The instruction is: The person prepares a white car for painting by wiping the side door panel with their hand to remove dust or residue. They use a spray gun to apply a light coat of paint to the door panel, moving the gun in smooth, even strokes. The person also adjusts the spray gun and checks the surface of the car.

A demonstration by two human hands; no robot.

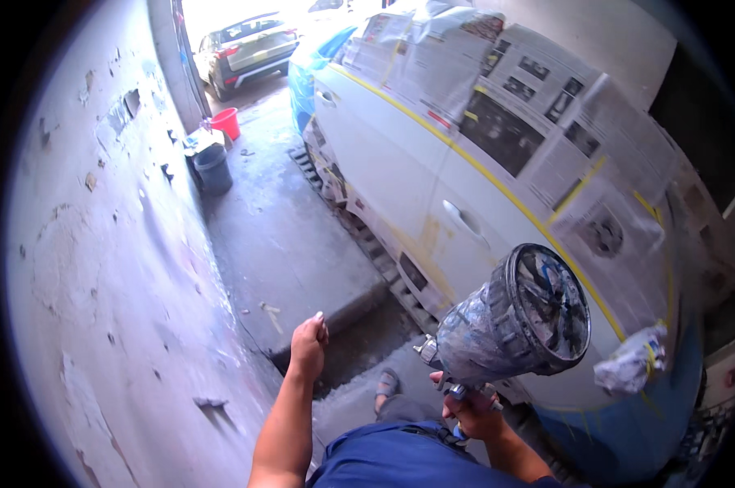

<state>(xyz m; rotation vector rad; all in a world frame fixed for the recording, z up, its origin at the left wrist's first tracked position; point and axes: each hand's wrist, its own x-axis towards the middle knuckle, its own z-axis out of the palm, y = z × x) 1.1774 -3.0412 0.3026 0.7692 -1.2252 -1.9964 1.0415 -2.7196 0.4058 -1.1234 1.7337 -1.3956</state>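
Observation:
A paint spray gun (428,350) is gripped in my right hand (475,416), whose fingers wrap round its handle. On top of the gun sits a large paint-stained cup (485,329) with a dark, smeared lid, tilted toward the car. The nozzle points left, away from the car's side. My left hand (308,348) is held out over the floor with its fingers curled closed, and nothing shows in it. Beside my right hand stands a pale car (400,154), its windows covered with newspaper (538,89) along a line of yellow tape (432,134). Yellowish patches mark its doors.
A scuffed, peeling wall (115,268) runs along my left. Farther off, a dark bucket (213,169) and a red bucket (226,123) stand by it. The floor has a raised step (335,317) ahead of my foot. Another car (250,53) is parked outside the doorway.

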